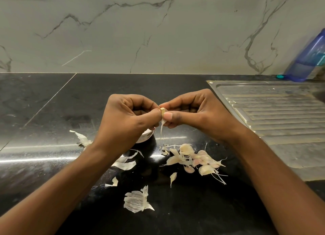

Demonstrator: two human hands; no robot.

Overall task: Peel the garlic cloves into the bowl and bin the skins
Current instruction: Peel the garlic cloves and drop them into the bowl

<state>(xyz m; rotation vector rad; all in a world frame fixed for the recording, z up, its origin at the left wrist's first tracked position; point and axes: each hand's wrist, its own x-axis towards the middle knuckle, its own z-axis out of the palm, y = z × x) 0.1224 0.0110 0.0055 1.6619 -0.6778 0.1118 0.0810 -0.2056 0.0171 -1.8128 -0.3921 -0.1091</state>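
Both hands meet above the black counter and pinch one garlic clove (162,111) between them. My left hand (128,118) grips it from the left, my right hand (191,111) from the right with the thumb on it. A thin strip of skin hangs down from the clove. Under my left hand a small white bowl (146,137) is mostly hidden. A pile of unpeeled cloves (195,160) lies on the counter below my right hand. Loose skins (137,200) are scattered in front and to the left.
A steel sink drainboard (274,111) takes up the right side of the black counter (52,111). A blue plastic bottle (309,58) leans against the marble wall at the far right. No bin is in view.
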